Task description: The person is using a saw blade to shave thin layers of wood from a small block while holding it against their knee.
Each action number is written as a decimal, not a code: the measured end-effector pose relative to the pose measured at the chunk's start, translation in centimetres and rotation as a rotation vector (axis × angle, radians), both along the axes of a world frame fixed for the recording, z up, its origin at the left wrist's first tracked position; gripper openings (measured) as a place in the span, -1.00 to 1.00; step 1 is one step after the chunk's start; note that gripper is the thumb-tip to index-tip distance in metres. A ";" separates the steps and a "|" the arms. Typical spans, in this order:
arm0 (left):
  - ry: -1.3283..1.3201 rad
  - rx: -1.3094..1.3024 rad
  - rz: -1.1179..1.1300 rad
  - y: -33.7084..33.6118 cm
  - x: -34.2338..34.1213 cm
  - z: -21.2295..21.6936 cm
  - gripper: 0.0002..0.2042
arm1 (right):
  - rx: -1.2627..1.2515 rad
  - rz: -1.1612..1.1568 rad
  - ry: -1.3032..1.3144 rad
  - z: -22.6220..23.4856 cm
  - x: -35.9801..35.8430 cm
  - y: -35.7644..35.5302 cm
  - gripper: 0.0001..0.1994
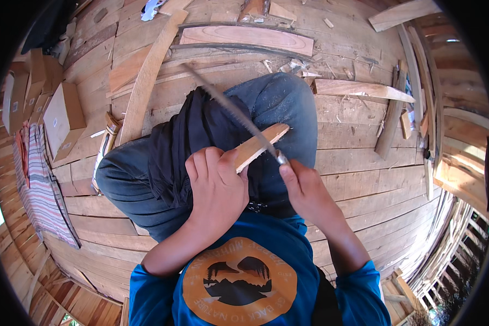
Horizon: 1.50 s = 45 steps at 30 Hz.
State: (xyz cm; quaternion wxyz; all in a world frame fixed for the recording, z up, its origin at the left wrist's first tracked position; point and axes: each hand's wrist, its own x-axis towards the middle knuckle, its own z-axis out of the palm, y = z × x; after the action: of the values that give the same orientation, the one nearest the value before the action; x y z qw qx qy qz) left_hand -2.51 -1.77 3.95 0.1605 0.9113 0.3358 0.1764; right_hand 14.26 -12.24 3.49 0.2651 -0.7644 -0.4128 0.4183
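Note:
My left hand (pixel 217 176) is closed around the near end of a short strip of wood (pixel 262 143), its fingers and thumb pinching it above my lap. The strip tilts up to the right and has a pale, rough lower edge. My right hand (pixel 305 187) grips a long, narrow-bladed tool (pixel 223 100) by its handle, which is mostly hidden in the fist. A silver collar shows just ahead of the thumb. Its blade crosses over the strip and points far left; whether it is a knife, a saw or a file I cannot tell. A dark cloth (pixel 174 141) covers part of my crossed legs.
Beyond my knees lie a curved plank (pixel 146 81), a flat board (pixel 247 39) and a tapered wood piece (pixel 364 90), among shavings. A sheathed blade (pixel 107 138) rests beside my left knee. Cardboard boxes (pixel 65 119) and a striped cloth (pixel 46 185) are at left; timber lengths (pixel 418 81) at right.

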 end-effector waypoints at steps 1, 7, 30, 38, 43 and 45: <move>0.007 0.008 0.005 0.2 0.3 0.4 -0.52 | -0.031 -0.035 -0.012 -0.2 0.0 -0.1 -0.52; 0.038 0.045 -0.005 0.0 0.9 0.9 -0.51 | -0.035 -0.068 0.003 -0.5 1.1 0.3 -0.55; 0.068 -0.068 0.025 0.6 -1.4 -1.5 -0.50 | -0.023 0.042 0.050 -0.6 -0.1 1.2 -0.55; -0.013 -0.084 0.017 -0.4 -1.8 -2.8 -0.47 | -0.002 0.025 -0.026 -0.2 -0.5 0.8 -0.55; -0.055 -0.103 0.036 -0.7 -2.1 -2.5 -0.47 | -0.028 0.079 -0.115 0.5 -1.2 0.2 -0.55; -0.042 -0.085 0.026 -0.8 -2.0 -2.3 -0.47 | -0.035 0.074 -0.160 0.2 -0.5 -0.2 -0.56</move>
State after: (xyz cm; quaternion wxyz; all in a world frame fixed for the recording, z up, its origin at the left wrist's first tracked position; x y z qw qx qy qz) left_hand -4.51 -2.58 1.62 0.2039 0.8952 0.3514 0.1832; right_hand 13.76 -12.44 3.69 0.2025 -0.7839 -0.4534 0.3727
